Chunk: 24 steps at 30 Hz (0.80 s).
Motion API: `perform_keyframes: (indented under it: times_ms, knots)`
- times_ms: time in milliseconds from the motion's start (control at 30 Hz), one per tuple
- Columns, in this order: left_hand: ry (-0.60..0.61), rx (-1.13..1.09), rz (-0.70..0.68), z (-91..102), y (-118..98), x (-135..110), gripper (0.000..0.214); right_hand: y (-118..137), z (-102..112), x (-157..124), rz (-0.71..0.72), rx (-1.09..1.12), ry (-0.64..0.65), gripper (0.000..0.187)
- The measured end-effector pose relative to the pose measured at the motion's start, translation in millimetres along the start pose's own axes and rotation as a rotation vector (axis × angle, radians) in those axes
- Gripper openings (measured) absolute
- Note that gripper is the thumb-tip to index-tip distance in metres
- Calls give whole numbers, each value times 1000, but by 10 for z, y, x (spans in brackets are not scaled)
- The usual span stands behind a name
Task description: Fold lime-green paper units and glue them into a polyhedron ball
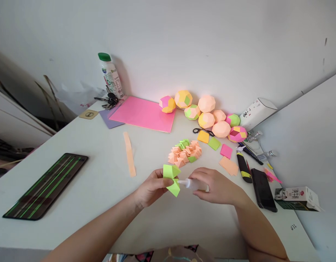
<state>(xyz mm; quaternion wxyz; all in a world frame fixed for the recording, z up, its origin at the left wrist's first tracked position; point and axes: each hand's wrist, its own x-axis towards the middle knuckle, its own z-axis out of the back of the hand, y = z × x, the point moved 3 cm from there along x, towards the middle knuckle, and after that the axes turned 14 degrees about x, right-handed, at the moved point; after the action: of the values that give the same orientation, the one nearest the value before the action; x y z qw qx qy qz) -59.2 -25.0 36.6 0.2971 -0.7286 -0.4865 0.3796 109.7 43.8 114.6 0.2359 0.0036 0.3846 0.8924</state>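
My left hand (154,185) pinches a folded green paper piece (172,171) with several angled flaps, held above the table. In my right hand (215,185) is a small translucent glue bottle (195,184), tipped sideways so its narrow nozzle (181,181) points left. The nozzle tip meets or nearly meets the edge of the green paper; I cannot tell whether it touches. Just beyond both hands lies a pile of folded peach and green paper units (184,152).
Finished paper balls (207,103) stand along the wall. Scissors (203,131), coloured squares (226,150), a box cutter (243,167), a phone (264,190) and a milk carton (297,198) lie rightward. Leftward are a peach strip (129,154), pink sheet (143,113), bottle (111,76) and dark tablet (46,187).
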Motion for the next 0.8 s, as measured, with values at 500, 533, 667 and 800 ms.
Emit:
perform_keyframes:
  times_ms: [500, 533, 667, 800]
  knots:
    - [25, -16, -16, -13, -16, -2, 16, -50, -41, -11, -66, 10, 31, 31]
    - [25, -15, -16, -13, -17, -4, 16, -49, -45, -11, -69, 2, 34, 31]
    - [22, -11, -16, -8, -14, -8, 14, -33, -60, -7, -70, -31, 24, 33]
    - [1, -13, -16, -3, -18, -4, 16, -13, -73, -1, -81, -44, 3, 33]
